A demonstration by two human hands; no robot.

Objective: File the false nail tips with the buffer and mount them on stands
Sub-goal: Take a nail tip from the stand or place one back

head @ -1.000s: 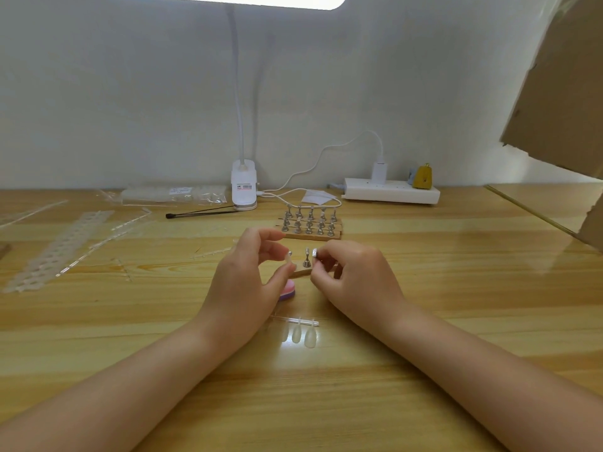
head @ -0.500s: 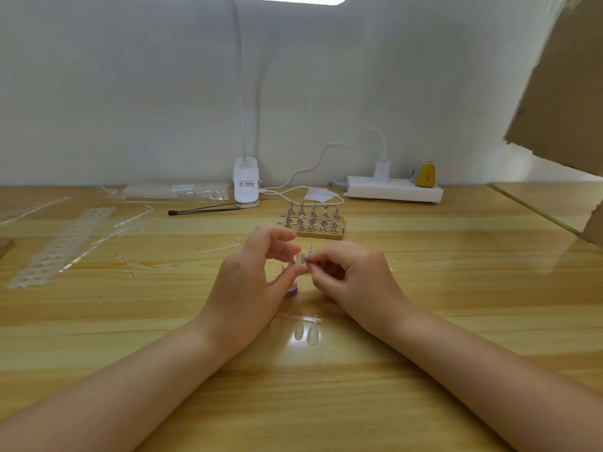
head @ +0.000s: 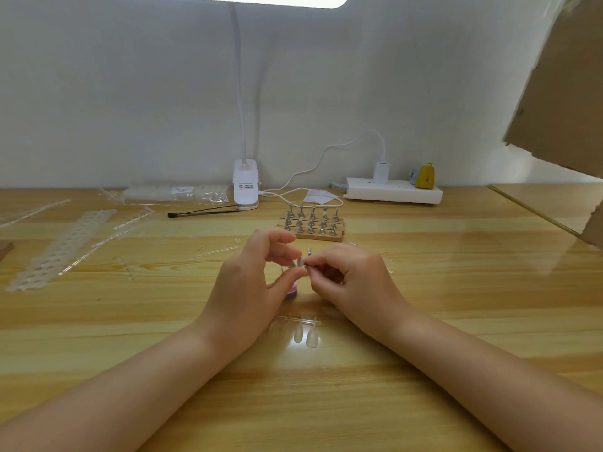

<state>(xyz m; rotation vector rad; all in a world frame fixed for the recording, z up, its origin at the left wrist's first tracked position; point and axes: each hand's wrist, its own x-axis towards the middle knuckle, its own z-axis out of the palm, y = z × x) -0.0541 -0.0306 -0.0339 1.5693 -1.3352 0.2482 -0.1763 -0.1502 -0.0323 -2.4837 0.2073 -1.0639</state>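
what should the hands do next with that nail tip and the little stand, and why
Probably press the nail tip onto the stand's head. The left hand pinches the tip and the right hand pinches the small metal stand, and the two meet at the fingertips. Whether they are joined is too small to tell.
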